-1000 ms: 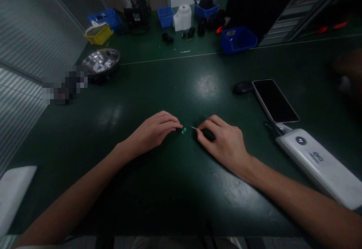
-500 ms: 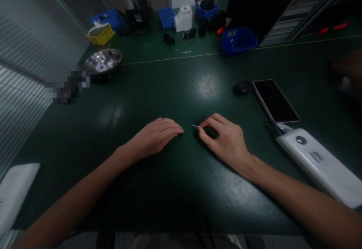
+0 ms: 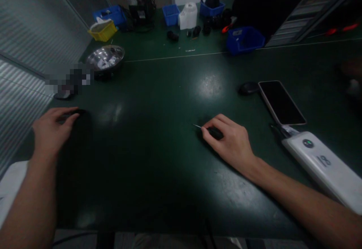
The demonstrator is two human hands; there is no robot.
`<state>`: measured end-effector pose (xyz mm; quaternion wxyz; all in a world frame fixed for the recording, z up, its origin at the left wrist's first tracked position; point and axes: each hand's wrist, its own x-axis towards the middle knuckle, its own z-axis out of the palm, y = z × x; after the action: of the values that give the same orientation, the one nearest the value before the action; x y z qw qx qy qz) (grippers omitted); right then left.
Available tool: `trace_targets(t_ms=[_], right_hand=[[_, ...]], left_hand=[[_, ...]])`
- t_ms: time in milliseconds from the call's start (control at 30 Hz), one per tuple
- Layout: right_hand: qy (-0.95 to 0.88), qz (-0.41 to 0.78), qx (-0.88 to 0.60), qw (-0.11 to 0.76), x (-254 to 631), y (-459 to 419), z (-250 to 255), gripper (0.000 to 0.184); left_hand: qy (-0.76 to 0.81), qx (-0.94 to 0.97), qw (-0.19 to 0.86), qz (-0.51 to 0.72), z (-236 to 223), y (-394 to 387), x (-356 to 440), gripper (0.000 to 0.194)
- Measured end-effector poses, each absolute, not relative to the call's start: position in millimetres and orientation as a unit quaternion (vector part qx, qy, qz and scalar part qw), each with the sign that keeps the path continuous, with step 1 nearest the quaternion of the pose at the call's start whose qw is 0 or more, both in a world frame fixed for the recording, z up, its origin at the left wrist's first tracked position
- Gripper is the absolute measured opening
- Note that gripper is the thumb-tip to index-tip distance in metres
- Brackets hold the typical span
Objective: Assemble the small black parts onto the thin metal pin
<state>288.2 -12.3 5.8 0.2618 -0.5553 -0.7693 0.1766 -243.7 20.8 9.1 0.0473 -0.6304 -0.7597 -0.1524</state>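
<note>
My left hand (image 3: 55, 128) is at the far left of the green table (image 3: 141, 158). Its thumb and fingers close on a small dark piece (image 3: 81, 111), too dim to name, low over the tabletop. In front of my body, slightly right of centre, my right hand (image 3: 230, 137) rests on the table. It is closed round what looks like a screwdriver (image 3: 215, 132), with a black handle mostly covered by the fingers. The thin metal shaft points left, out past the thumb and forefinger.
A black computer mouse (image 3: 249, 88), a phone (image 3: 282, 102) and a white power bank (image 3: 325, 166) lie to the right. A metal bowl (image 3: 120, 54) with white scraps stands back left. Blue bins (image 3: 245, 40) and a yellow box (image 3: 103, 31) line the back. Another white device (image 3: 13, 177) sits lower left.
My left hand has swung from beside the right hand out to the far left, with the small dark piece at its fingertips. The right hand keeps its hold and place.
</note>
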Motion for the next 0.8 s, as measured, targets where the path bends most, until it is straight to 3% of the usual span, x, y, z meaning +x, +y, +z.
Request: trace_targets(t_ms=[133,300,500,800], right_hand=[[-0.772,0.182,-0.551,0.261,288.7,-11.3,7.1,0.021],[-0.771,0.185,-0.55,0.261,288.9,-11.1,6.7,0.021],[-0.772,0.183,-0.549,0.263,288.9,-11.8,6.4,0.022],[-0.776,0.186,-0.543,0.261,288.9,-10.6,7.3,0.022]], left_hand=[[-0.802,-0.576,0.033,-0.156,6.7,17.5,-257.1,0.036],[-0.824,-0.535,-0.004,-0.188,3.0,20.3,-257.1,0.046],[-0.766,-0.594,0.059,-0.239,-3.7,20.3,-261.5,0.04],[-0.764,-0.612,0.121,-0.167,-2.0,19.4,-256.9,0.043]])
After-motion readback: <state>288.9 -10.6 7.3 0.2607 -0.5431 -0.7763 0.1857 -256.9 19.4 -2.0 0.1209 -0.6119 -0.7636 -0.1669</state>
